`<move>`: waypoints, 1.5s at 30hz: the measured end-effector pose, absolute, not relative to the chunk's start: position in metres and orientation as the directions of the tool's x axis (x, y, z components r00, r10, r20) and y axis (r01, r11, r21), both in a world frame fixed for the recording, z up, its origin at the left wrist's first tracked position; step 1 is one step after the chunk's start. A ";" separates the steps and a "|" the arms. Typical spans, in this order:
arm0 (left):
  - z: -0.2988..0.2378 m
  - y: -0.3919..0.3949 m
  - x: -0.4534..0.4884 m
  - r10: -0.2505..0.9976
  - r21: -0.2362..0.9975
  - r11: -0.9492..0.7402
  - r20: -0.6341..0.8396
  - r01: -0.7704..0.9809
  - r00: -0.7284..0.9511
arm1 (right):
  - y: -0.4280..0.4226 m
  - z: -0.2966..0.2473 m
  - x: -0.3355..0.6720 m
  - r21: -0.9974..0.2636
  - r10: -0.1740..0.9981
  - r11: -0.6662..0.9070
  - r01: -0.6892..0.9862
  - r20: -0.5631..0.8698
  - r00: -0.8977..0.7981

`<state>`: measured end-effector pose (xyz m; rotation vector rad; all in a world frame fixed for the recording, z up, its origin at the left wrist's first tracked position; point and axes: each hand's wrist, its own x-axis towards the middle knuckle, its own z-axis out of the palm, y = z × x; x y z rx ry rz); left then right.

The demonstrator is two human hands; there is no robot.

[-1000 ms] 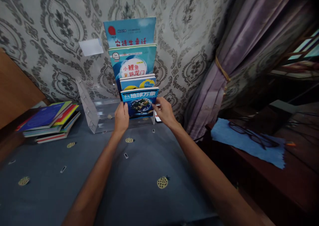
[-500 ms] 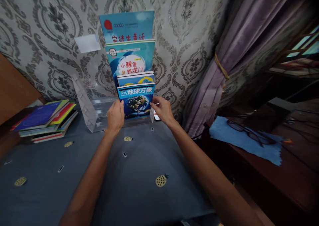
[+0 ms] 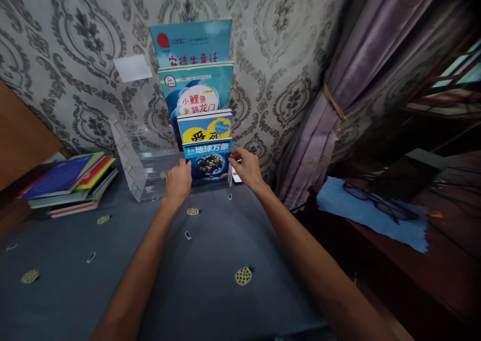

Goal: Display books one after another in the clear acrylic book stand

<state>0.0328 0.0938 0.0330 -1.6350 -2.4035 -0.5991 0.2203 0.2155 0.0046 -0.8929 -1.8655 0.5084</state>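
Observation:
A blue magazine (image 3: 209, 164) with a globe on its cover stands at the front of a clear tiered rack (image 3: 130, 168). My left hand (image 3: 178, 181) grips its left edge, fingers curled. On its right edge, my right hand (image 3: 246, 168) pinches the cover between thumb and fingers. Behind it rises a blue and yellow book (image 3: 203, 126), its lower half hidden. Higher up are a teal book (image 3: 197, 88) with a white circle and, at the back, a taller blue book (image 3: 191, 40) with red lettering.
On the left lies a stack of books (image 3: 71, 180). To the right, glasses (image 3: 379, 200) rest on a blue cloth (image 3: 349, 205) on a dark red surface. A tied purple curtain (image 3: 315, 130) hangs beside the patterned wall. A white card (image 3: 132, 68) is above the rack.
The globe magazine has moved down and slightly toward me between both hands, so more of the yellow and blue book behind it shows. My left hand has shifted a little right.

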 end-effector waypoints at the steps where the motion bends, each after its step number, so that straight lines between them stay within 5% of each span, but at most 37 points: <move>1: 0.035 0.092 0.034 0.855 0.203 0.340 0.340 0.918 -0.392 | 0.215 0.004 0.220 -0.676 0.767 0.641 0.364 0.589 -0.255; 9: 0.036 0.089 0.038 0.857 0.088 0.407 0.307 0.909 -0.413 | 0.216 0.004 0.220 -0.690 0.786 0.616 0.382 0.571 -0.236; 45: 0.035 0.089 0.033 0.889 0.019 0.384 0.260 0.923 -0.376 | 0.216 0.005 0.219 -0.686 0.783 0.618 0.384 0.579 -0.227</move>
